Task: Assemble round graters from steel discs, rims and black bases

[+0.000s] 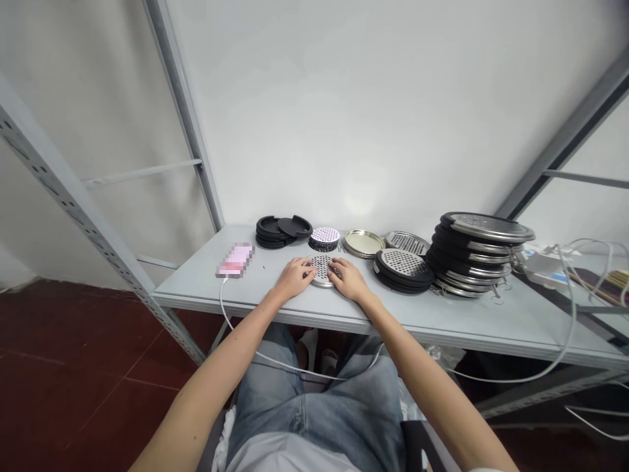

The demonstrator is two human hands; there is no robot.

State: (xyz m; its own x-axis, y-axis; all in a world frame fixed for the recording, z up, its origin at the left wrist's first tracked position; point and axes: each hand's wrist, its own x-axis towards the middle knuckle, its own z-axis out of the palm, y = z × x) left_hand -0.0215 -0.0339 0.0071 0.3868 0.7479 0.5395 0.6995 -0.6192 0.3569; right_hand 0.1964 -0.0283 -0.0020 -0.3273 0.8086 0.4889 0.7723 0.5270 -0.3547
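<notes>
A round silver disc with holes point(322, 270) lies flat on the grey shelf table point(260, 299), near its front edge. My left hand point(295, 278) rests on the disc's left rim, fingers bent over it. From the right, my right hand point(348, 278) touches the opposite rim, its fingers spread. Just behind stands a short stack of perforated discs point(325, 238), the top one pale. Shallow gold-toned lids point(364, 243) lie to the right of that stack. Nearer my right hand is a black stack topped by a perforated metal disc point(403, 263).
Black round holders point(284, 231) sit at the back left, and a phone point(236, 259) with a white cable lies left. A tall stack of black and silver round pieces point(472, 255) rises at right. Metal uprights point(184, 111) flank the table.
</notes>
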